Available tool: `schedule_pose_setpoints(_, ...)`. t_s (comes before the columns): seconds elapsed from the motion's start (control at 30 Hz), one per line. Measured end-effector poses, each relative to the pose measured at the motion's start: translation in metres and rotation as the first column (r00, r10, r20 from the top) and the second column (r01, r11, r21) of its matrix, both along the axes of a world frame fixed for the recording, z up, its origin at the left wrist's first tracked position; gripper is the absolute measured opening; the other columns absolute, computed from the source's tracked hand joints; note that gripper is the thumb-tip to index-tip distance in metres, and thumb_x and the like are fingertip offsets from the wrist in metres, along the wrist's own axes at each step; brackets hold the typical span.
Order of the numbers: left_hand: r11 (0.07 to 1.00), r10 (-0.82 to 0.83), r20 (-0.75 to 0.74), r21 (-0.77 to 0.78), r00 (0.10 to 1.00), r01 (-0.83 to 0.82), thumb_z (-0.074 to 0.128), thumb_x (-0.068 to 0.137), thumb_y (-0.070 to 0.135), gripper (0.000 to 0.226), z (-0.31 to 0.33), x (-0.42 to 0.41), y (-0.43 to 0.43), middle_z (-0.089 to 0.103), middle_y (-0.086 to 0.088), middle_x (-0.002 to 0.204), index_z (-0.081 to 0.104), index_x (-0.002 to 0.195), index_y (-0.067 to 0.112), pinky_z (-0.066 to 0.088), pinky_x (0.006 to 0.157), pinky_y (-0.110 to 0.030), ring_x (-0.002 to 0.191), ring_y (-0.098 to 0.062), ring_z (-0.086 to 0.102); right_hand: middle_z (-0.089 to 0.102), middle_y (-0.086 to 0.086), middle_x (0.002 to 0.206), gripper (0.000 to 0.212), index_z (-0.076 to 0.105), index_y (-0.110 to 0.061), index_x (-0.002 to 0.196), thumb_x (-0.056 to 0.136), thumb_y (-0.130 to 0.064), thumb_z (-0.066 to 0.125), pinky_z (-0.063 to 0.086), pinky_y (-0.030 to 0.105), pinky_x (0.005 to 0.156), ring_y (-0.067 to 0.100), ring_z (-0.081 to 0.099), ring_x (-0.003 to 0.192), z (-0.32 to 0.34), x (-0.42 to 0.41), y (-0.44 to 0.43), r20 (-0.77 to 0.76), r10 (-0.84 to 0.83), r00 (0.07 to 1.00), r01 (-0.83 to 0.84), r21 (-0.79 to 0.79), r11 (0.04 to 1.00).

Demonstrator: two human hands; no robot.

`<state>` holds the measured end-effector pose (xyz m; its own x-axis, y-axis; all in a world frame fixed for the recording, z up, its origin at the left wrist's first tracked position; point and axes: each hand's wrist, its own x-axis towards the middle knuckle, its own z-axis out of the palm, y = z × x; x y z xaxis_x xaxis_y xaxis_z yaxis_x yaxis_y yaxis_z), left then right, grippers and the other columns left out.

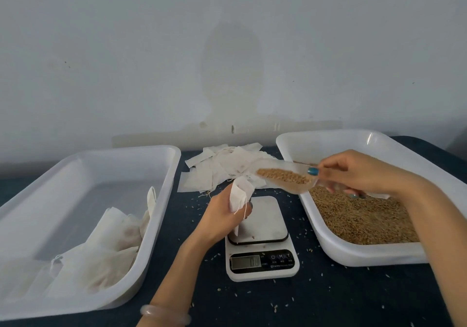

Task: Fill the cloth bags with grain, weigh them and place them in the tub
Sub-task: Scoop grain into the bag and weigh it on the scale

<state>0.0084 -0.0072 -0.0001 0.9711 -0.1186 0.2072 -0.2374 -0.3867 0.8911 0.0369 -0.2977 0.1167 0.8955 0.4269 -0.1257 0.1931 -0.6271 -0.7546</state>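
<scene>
Dark table [328, 288]: filled bags [111, 246] sat in the nine o'clock tub [161, 175]; left hand [225, 215] gripped a bag [240, 192], right hand [353, 172] held the loaded scoop [285, 177]; twelve o'clock pile [222, 167] awaited filling.

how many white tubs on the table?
2. The left tub sits left of the scale and holds filled cloth bags; the right tub sits right of it and holds loose grain. None seems hidden.
</scene>
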Motion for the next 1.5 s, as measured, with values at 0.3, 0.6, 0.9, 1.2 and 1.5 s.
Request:
schedule_pose_setpoints(0.3,1.000,-0.029,0.057,-0.004,0.998,0.029,0.061,0.084,0.030,0.028,0.004,-0.007,0.003,0.066,0.020,0.083,0.056,0.092,0.055,0.049,0.062,-0.013,0.074,0.000,0.062,0.071,-0.001,0.067,0.032,0.074,-0.032,0.081,0.068,-0.059,0.061,0.036,0.018,0.038,0.008,0.048,0.040,0.027,0.006,0.017,-0.044,0.143,0.989,-0.149,-0.219,0.964)
schedule_pose_setpoints(0.6,0.989,-0.026,0.042,0.148,0.999,0.020,0.063,0.078,0.052,0.036,-0.008,0.000,0.000,0.064,0.017,0.105,0.051,0.111,0.044,0.060,0.076,-0.033,0.096,-0.002,0.060,0.073,-0.005,0.067,0.040,0.072,-0.022,0.085,0.075,-0.060,0.062,0.037,0.019,0.038,0.006,0.048,0.038,0.063,0.010,0.040,-0.028,0.217,0.976,-0.203,-0.486,0.850)
schedule_pose_setpoints(0.9,0.993,-0.051,0.091,0.112,0.995,0.040,0.066,0.078,0.049,0.032,-0.006,-0.003,-0.003,0.062,0.024,0.103,0.049,0.105,0.050,0.058,0.073,-0.020,0.096,0.003,0.060,0.073,-0.006,0.067,0.029,0.073,-0.026,0.078,0.086,-0.053,0.066,0.039,0.019,0.040,0.009,0.049,0.040,0.080,0.009,0.050,0.004,0.241,0.971,-0.195,-0.572,0.797)
schedule_pose_setpoints(1.2,0.998,-0.024,0.060,0.066,0.998,0.020,0.064,0.077,0.048,0.032,-0.008,-0.001,-0.005,0.064,0.016,0.102,0.051,0.105,0.040,0.054,0.080,-0.030,0.094,-0.003,0.062,0.073,-0.005,0.067,0.032,0.073,-0.024,0.077,0.083,-0.055,0.066,0.039,0.019,0.039,0.010,0.050,0.040,0.088,0.005,0.052,0.041,0.213,0.976,-0.150,-0.585,0.797)
schedule_pose_setpoints(1.5,0.999,-0.006,0.007,0.051,1.000,0.006,0.061,0.074,0.051,0.042,-0.007,-0.004,-0.005,0.064,0.018,0.101,0.053,0.109,0.031,0.055,0.081,-0.026,0.093,-0.003,0.063,0.073,-0.005,0.067,0.035,0.074,-0.024,0.080,0.082,-0.057,0.065,0.040,0.019,0.041,0.009,0.050,0.040,0.091,0.003,0.051,0.057,0.202,0.978,-0.134,-0.571,0.810)
